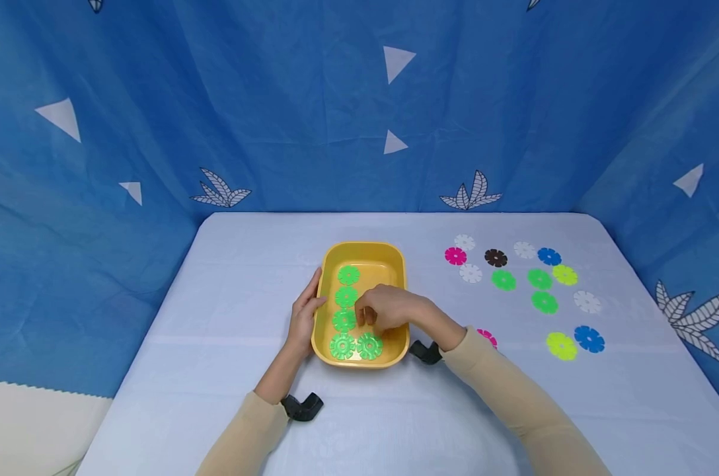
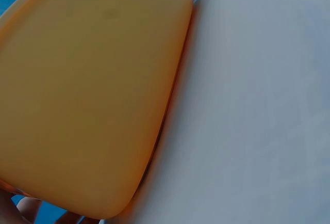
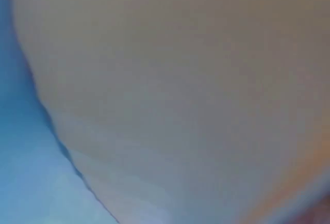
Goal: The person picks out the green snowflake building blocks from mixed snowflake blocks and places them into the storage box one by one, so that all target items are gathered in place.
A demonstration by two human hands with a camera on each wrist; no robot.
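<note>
A yellow plastic tray (image 1: 364,249) lies on the white table, its outer wall (image 2: 93,100) filling much of the left wrist view. My left hand (image 1: 303,318) holds its left side, thumb at the rim and fingers along the outside. Inside, several green notched discs (image 1: 344,320) form a column along the left, with another green disc (image 1: 369,346) at the near right. Over the tray's right half, my right hand (image 1: 389,307) reaches in with bent fingers pointing down. Whatever may be between its fingertips is hidden. The right wrist view is too blurred to show the fingers.
Loose notched discs lie across the table's right side: green (image 1: 504,279), white (image 1: 587,302), blue (image 1: 589,339), yellow (image 1: 562,346), black (image 1: 495,258) and pink (image 1: 455,256). Another pink disc (image 1: 487,338) is partly covered by the right sleeve. A blue curtain (image 1: 336,99) hangs behind the table.
</note>
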